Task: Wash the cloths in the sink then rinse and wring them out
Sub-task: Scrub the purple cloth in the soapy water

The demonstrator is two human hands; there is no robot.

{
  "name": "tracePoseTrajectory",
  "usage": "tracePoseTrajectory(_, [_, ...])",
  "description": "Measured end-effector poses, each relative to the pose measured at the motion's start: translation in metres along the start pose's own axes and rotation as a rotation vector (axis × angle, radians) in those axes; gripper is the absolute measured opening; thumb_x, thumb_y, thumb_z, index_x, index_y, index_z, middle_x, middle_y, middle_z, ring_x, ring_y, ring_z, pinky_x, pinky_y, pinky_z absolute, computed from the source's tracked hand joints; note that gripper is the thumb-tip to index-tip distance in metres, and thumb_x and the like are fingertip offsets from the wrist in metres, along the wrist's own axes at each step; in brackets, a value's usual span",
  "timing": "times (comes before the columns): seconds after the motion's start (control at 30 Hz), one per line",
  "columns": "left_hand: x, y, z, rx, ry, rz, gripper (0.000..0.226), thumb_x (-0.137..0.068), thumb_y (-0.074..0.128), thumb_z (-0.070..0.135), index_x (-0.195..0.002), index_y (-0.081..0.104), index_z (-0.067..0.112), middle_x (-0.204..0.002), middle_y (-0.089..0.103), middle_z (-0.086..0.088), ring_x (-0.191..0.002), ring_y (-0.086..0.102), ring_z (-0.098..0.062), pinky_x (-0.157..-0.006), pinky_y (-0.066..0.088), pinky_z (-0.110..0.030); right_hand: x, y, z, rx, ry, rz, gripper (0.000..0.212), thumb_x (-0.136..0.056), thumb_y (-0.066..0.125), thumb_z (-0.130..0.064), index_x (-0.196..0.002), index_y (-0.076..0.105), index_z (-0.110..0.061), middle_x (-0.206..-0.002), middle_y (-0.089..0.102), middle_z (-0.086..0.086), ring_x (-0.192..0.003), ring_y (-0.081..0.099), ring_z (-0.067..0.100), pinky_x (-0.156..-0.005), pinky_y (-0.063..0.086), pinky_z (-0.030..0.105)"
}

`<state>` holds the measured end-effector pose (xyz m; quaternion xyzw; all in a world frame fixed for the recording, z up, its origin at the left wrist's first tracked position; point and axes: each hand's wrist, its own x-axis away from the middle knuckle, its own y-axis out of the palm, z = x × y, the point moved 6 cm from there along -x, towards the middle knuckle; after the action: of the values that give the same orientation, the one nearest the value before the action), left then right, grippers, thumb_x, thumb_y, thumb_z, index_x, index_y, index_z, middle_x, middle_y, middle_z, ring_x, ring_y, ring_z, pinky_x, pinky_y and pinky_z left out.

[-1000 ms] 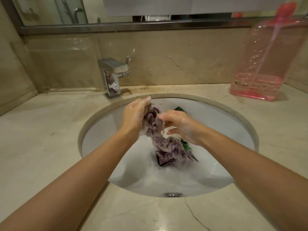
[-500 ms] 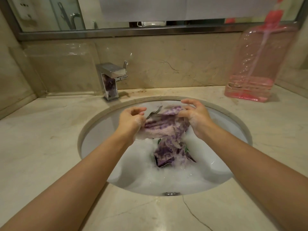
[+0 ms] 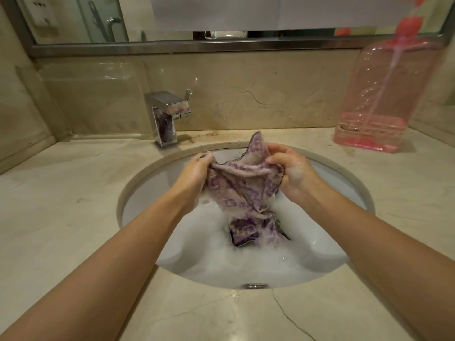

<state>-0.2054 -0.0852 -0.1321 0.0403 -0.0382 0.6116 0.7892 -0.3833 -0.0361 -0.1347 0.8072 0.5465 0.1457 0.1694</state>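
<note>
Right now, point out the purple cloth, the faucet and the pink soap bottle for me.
purple cloth (image 3: 242, 185): head view, on the patterned stretch spread between the two hands.
faucet (image 3: 167, 105): head view, on the top of its square chrome spout.
pink soap bottle (image 3: 384, 99): head view, on its clear front wall.

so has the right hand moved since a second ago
Yes. The right hand was close to the left hand over the middle of the sink; it has since moved right, away from the tap, stretching the purple cloth.
</note>
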Motion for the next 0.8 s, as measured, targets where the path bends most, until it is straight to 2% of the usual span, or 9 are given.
tracePoseTrajectory(0.1, [0.013,0.010,-0.005,0.026,-0.183,-0.099,0.048,-0.103,0.030,0.047,-0.083,0.051,0.009,-0.054,0.067,-0.005,-0.052,0.066,-0.019,-0.052,0.053,-0.034,0.013,0.006,-0.013,0.224,-0.246,0.026,0.036,-0.078,0.052,0.024,-0.077,0.064,-0.010,-0.077,0.070,0.000,-0.076,0.066,0.016,-0.070,0.055,0.027])
tracePoseTrajectory(0.2, [0.021,0.018,-0.011,-0.025,-0.259,-0.292,0.065,-0.093,0.036,0.061,-0.086,0.063,0.002,-0.071,0.073,-0.011,-0.069,0.069,-0.023,-0.061,0.053,-0.035,0.036,0.038,-0.014,0.498,-0.405,-0.315,0.034,-0.077,0.055,0.025,-0.076,0.067,-0.007,-0.073,0.074,-0.001,-0.072,0.071,0.013,-0.066,0.054,0.021])
tracePoseTrajectory(0.27, [0.022,0.021,-0.010,-0.038,-0.197,-0.323,0.049,-0.095,0.047,0.043,-0.079,0.065,0.000,-0.075,0.068,-0.015,-0.069,0.067,-0.021,-0.060,0.054,-0.031,0.046,0.053,-0.003,0.584,-0.377,-0.491,0.029,-0.075,0.055,0.016,-0.078,0.070,-0.008,-0.078,0.075,0.006,-0.076,0.069,0.021,-0.069,0.054,0.023])
tracePoseTrajectory(0.37, [0.020,0.014,-0.005,0.075,-0.068,-0.165,0.029,-0.094,0.048,-0.002,-0.067,0.057,-0.002,-0.059,0.060,-0.012,-0.056,0.061,-0.018,-0.049,0.051,-0.026,0.037,0.045,0.002,0.487,-0.334,-0.287,0.019,-0.076,0.052,0.001,-0.077,0.068,-0.009,-0.084,0.073,0.010,-0.085,0.066,0.026,-0.081,0.055,0.034])
tracePoseTrajectory(0.47, [0.015,0.014,0.005,0.259,0.087,-0.191,0.017,-0.095,0.046,-0.005,-0.096,0.063,-0.008,-0.089,0.073,-0.009,-0.075,0.072,-0.018,-0.061,0.059,-0.028,0.024,0.026,0.007,0.680,-0.264,-0.002,0.016,-0.092,0.058,-0.016,-0.076,0.060,-0.019,-0.084,0.067,0.002,-0.089,0.062,0.023,-0.086,0.050,0.041])
tracePoseTrajectory(0.53, [0.015,0.013,0.014,0.293,0.238,-0.154,0.021,-0.095,0.048,-0.004,-0.114,0.053,-0.008,-0.106,0.070,-0.012,-0.084,0.072,-0.019,-0.069,0.059,-0.032,0.024,0.028,0.022,0.812,-0.004,-0.212,0.033,-0.097,0.045,-0.048,-0.083,0.065,-0.025,-0.081,0.070,-0.008,-0.087,0.062,0.016,-0.080,0.047,0.033])
tracePoseTrajectory(0.6, [0.016,0.009,0.017,0.299,0.325,-0.087,0.020,-0.092,0.055,-0.005,-0.111,0.049,-0.002,-0.105,0.071,-0.011,-0.087,0.070,-0.018,-0.074,0.059,-0.033,0.031,0.032,0.033,0.810,0.190,-0.425,0.046,-0.092,0.036,-0.062,-0.096,0.068,-0.028,-0.088,0.073,-0.010,-0.087,0.063,0.011,-0.075,0.043,0.028])
tracePoseTrajectory(0.7, [0.013,-0.002,0.018,0.197,0.356,0.065,0.021,-0.084,0.069,0.004,-0.096,0.056,0.014,-0.094,0.069,-0.004,-0.085,0.068,-0.015,-0.078,0.058,-0.031,0.020,0.027,0.029,0.726,0.130,-0.349,0.035,-0.095,0.051,-0.043,-0.107,0.069,-0.015,-0.093,0.073,0.002,-0.076,0.070,0.007,-0.064,0.051,0.016])
tracePoseTrajectory(0.8, [0.010,-0.012,0.017,0.102,0.318,0.159,0.027,-0.079,0.077,0.008,-0.100,0.061,0.011,-0.099,0.069,-0.007,-0.086,0.069,-0.019,-0.074,0.060,-0.033,0.003,0.004,0.017,0.738,-0.098,-0.003,0.045,-0.092,0.057,-0.048,-0.098,0.070,-0.005,-0.088,0.074,0.012,-0.079,0.071,0.024,-0.079,0.058,0.037])
